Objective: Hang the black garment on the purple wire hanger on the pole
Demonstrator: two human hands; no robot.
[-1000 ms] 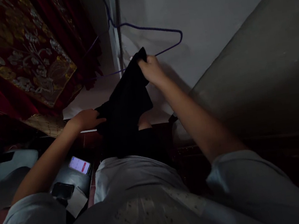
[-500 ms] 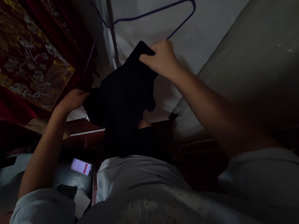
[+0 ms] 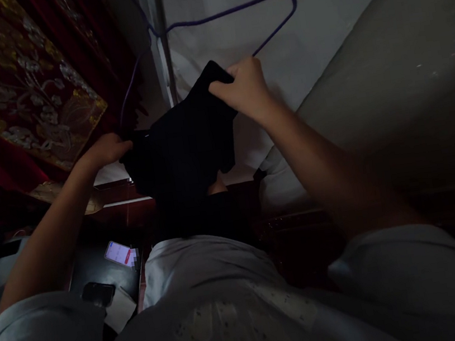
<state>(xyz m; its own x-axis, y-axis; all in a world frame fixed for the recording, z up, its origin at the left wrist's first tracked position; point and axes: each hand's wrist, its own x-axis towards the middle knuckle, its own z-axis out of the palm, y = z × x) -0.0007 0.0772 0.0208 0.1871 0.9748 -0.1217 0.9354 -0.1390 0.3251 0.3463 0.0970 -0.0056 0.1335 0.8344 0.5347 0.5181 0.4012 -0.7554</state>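
A black garment (image 3: pixel 183 143) hangs stretched between my two hands; in the dim light its exact kind cannot be made out. My left hand (image 3: pixel 109 149) pinches its left edge, fingers closed on the cloth. With thumb and fingers, my right hand (image 3: pixel 243 86) grips the upper right corner. Behind the cloth is a purple wire hanger (image 3: pixel 230 10), its top and right shoulder in plain sight. The hanger's lower part is hidden by the garment and my hands, and its right end runs down behind my right hand.
Red cloth with gold and silver embroidery (image 3: pixel 28 80) hangs at the left. A lit phone (image 3: pixel 119 254) and a dark phone-like object (image 3: pixel 98 293) lie on a dark surface at lower left, beside a pale piece (image 3: pixel 120 309). A greyish-green sheet or cover (image 3: pixel 387 74) slopes along the right.
My left hand has shifted slightly left with the garment's left edge, widening the stretch a little. The view has moved slightly; my right hand keeps its grip.
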